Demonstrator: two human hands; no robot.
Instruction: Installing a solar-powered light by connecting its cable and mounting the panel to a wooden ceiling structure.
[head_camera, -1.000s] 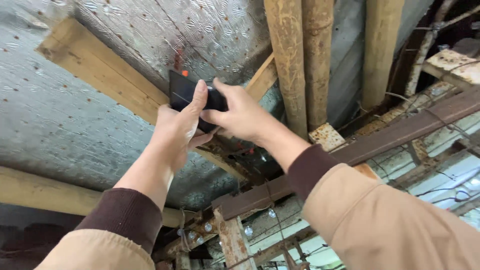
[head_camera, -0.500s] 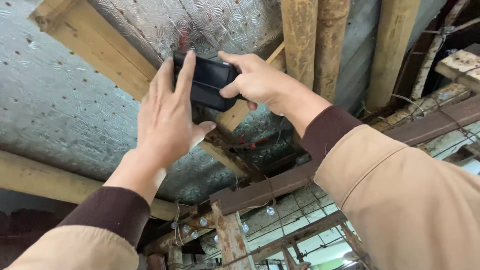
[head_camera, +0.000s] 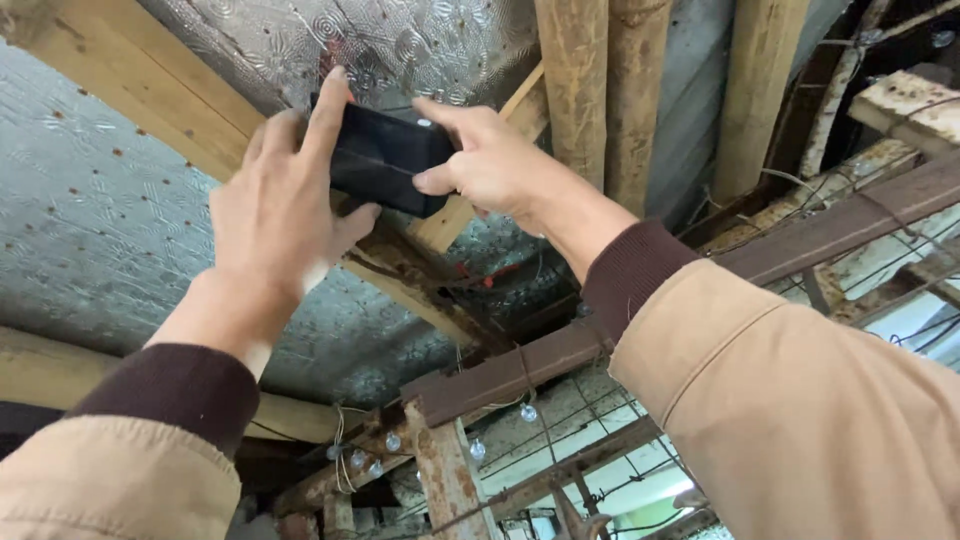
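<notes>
I look up at a roof lined with silver foil insulation (head_camera: 90, 230). Both hands hold a black rectangular phone-like device (head_camera: 385, 158) up against a pale wooden beam (head_camera: 150, 85). My left hand (head_camera: 285, 205) grips its left edge, index finger stretched up along the side. My right hand (head_camera: 490, 165) pinches the right end between thumb and fingers. Both arms wear tan jacket sleeves with dark brown cuffs.
Two vertical weathered wooden posts (head_camera: 600, 90) stand just right of the device. A rusty metal beam (head_camera: 520, 370) crosses below the hands. A string of small clear bulbs (head_camera: 385, 445) and thin wires hang under it. More beams and wires fill the right side.
Both hands and the device have risen and shifted left along the beam. The view has tilted slightly, so the device sits higher in the picture.
</notes>
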